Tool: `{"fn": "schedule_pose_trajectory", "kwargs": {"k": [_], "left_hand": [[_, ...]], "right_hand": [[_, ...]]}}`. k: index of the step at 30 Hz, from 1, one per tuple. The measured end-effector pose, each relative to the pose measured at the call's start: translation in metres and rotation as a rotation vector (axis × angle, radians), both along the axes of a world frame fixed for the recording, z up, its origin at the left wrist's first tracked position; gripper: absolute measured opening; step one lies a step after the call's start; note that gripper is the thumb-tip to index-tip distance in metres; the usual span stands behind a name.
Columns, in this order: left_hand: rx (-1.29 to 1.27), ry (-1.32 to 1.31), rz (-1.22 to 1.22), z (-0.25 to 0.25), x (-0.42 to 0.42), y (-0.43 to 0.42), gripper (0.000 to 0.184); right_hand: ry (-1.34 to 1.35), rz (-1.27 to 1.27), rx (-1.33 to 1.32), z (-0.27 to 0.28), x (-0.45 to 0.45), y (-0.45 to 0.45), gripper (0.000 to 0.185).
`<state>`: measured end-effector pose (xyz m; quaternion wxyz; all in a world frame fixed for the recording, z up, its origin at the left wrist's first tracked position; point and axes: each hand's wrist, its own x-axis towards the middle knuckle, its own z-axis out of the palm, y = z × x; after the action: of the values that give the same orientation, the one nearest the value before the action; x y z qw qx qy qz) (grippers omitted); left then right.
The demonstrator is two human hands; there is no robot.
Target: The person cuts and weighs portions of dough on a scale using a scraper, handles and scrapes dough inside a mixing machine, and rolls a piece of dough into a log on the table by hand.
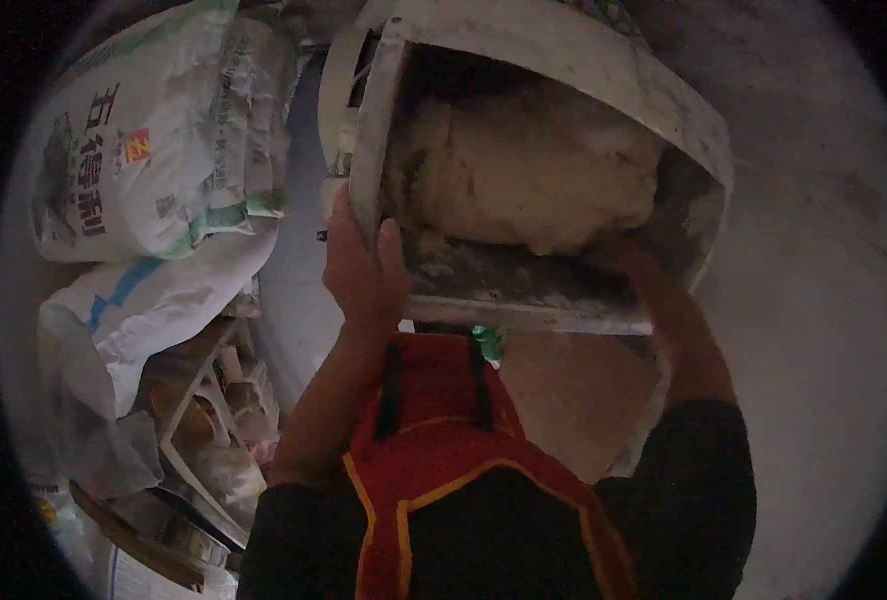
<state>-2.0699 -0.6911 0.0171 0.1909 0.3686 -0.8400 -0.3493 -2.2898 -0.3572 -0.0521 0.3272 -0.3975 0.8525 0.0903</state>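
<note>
A pale surface (823,300) fills 3 o'clock in the head view; sacks (143,150) stand at 10. Dough (533,170) sits in a bin (563,55) toward 1 o'clock. The left hand (365,265) grips the bin's left wall, thumb inside; the right hand (631,256) reaches in at the dough's 4 o'clock, fingers hidden, so I cannot tell its closure. The dough looks heavy, soft and tacky, best held from beneath.
</note>
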Motion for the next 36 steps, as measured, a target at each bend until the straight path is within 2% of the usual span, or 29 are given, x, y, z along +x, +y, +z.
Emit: {"fn": "schedule_pose_trajectory", "kwargs": {"k": [1, 4, 5, 6, 8, 11, 14, 17, 20, 23, 24, 26, 31, 36], "left_hand": [[0.010, -0.010, 0.007, 0.000, 0.001, 0.000, 0.054], [0.015, -0.018, 0.012, -0.004, 0.001, 0.001, 0.054], [0.004, -0.024, 0.014, -0.006, 0.002, 0.001, 0.054], [-0.013, -0.027, 0.016, -0.008, 0.002, 0.000, 0.054], [0.024, 0.003, 0.016, -0.006, 0.000, 0.000, 0.054], [0.039, -0.034, 0.038, -0.003, 0.001, 0.001, 0.054], [-0.023, -0.037, 0.017, -0.004, 0.001, -0.001, 0.053], [-0.058, -0.044, 0.018, -0.006, 0.001, -0.001, 0.053], [0.015, -0.050, 0.040, -0.001, 0.001, 0.001, 0.053], [0.063, -0.022, 0.043, -0.002, -0.001, 0.001, 0.054], [0.069, -0.013, 0.037, -0.001, 0.001, 0.000, 0.055], [0.048, -0.050, 0.054, 0.001, -0.002, -0.002, 0.055], [0.076, -0.077, 0.058, 0.002, -0.002, -0.001, 0.056], [0.057, -0.068, 0.052, 0.000, 0.000, 0.001, 0.058]], "right_hand": [[0.055, 0.032, -0.094, 0.008, -0.004, 0.010, 0.030], [-0.473, -0.294, 0.304, 0.091, -0.053, 0.007, 0.029], [-0.541, -0.356, 0.416, 0.107, -0.056, 0.000, 0.029], [-0.600, -0.411, 0.534, 0.122, -0.059, -0.007, 0.029], [-0.485, -0.425, 0.721, 0.132, -0.049, -0.040, 0.029], [-0.360, -0.334, 0.687, 0.090, -0.035, -0.047, 0.014], [-0.547, -0.380, 0.705, 0.107, -0.053, -0.044, 0.017], [-0.687, -0.322, 0.736, 0.130, -0.065, -0.057, 0.016], [-0.584, -0.376, 0.650, 0.085, -0.045, -0.051, 0.018], [-0.394, -0.274, 0.388, 0.019, -0.025, -0.037, 0.018], [-0.336, -0.246, 0.302, 0.007, -0.015, -0.037, 0.020], [-0.321, -0.243, 0.307, 0.003, -0.024, -0.041, 0.020], [-0.622, -0.442, 0.835, 0.066, -0.059, -0.056, 0.026], [-0.159, -0.156, 0.315, -0.050, -0.024, 0.016, 0.033]]}}
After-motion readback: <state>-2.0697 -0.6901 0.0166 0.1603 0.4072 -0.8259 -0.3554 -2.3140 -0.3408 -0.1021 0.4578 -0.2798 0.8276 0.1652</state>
